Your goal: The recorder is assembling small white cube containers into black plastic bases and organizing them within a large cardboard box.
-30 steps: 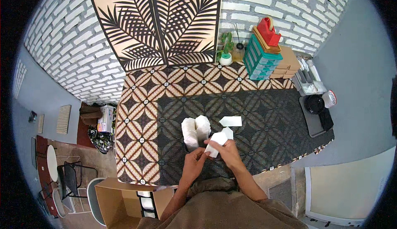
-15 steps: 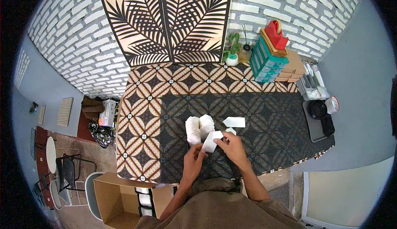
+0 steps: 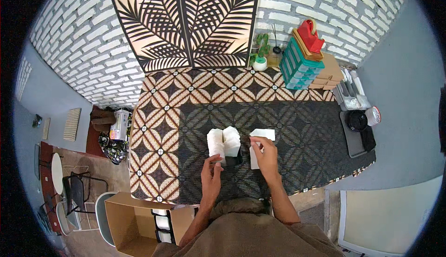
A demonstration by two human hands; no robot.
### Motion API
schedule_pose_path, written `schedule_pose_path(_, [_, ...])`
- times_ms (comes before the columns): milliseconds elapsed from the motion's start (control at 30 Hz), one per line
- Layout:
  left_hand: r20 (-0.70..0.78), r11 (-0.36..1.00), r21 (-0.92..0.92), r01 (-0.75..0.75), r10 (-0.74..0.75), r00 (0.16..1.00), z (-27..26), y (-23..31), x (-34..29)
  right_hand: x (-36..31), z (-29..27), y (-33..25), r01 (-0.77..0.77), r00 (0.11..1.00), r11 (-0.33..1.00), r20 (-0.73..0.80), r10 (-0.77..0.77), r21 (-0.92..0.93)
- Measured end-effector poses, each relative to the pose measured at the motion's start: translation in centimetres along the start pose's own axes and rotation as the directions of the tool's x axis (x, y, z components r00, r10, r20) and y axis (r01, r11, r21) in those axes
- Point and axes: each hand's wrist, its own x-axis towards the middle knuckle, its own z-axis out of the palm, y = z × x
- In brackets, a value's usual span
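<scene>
Two rows of white tag-shaped pieces, the left row and the right row, stand side by side in a black tray. My left hand is at the near end of the left row, thumb and forefinger curled around the tray's near corner. To the right, my right hand has thumb and forefinger pinched at a white tag-shaped piece, which it partly covers. Just beyond that hand lies another white piece with cut corners.
A dark mat lies over the patterned table cover. At the back stand a potted plant, teal drawers and a red tape dispenser. A grey tray is at right; an open cardboard box sits below left.
A white piece was between both hands in front of the rows. My right hand has shifted slightly right, away from my left. My left hand has drawn slightly left, at the tray.
</scene>
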Motion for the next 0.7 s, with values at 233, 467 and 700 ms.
schedule_pose_path(233, [0.208,0.994,-0.099,0.043,-0.021,0.978,2.8,-0.1,-0.2,-5.4,0.0,6.6,-0.233,0.964,0.895,0.03,0.263,-0.38])
schedule_pose_path(467, [0.333,0.998,-0.032,0.047,-0.033,0.942,3.6,0.0,-0.5,-6.4,0.4,7.0,-0.327,0.943,0.895,-0.04,0.331,-0.303])
schedule_pose_path(700, [0.292,0.993,0.108,0.036,-0.067,0.954,3.5,0.7,-0.4,-5.7,-0.2,5.3,-0.383,0.923,0.922,0.05,0.38,0.055])
